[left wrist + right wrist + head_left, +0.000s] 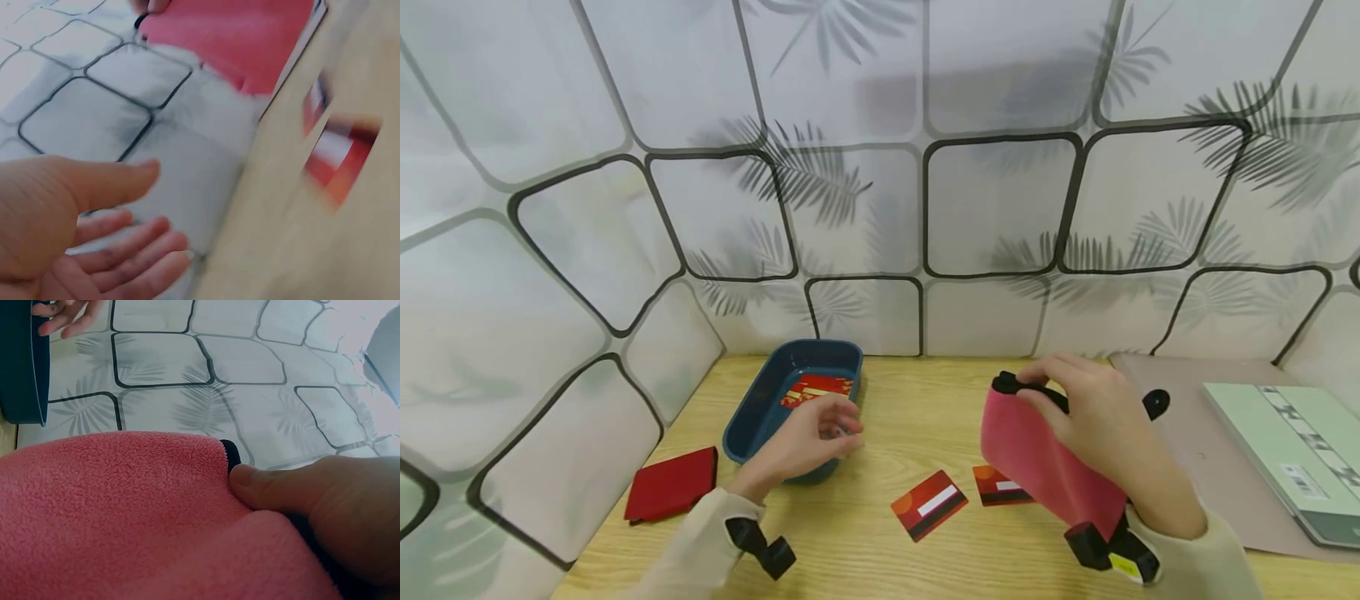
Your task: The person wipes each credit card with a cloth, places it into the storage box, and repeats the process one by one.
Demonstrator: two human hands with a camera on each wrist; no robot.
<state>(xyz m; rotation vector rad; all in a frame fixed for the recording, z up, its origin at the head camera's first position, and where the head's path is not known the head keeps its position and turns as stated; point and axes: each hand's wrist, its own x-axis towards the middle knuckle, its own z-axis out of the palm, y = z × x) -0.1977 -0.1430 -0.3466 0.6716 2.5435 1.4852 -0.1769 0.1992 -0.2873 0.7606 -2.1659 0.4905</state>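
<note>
1. Leaf-patterned wall (985, 208) backs a pale wooden tabletop (917, 417).
2. Fingers of the right hand (1090, 412) pinch the dark edge of a pink cloth (1037, 450), raised over the tabletop.
3. Fingers of the left hand (805, 437) are loosely spread and empty, near the blue tray (743, 433).
4. Two red cards (917, 518) lie nearby, one partly hidden behind the cloth in the head view.
5. Handling the cloth seems the step in hand; the next move likely calls for a steady edge pinch.

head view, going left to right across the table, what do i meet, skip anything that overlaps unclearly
Flat red item, blue bin, fully visible red card, pink cloth, pale green box or book.
</note>
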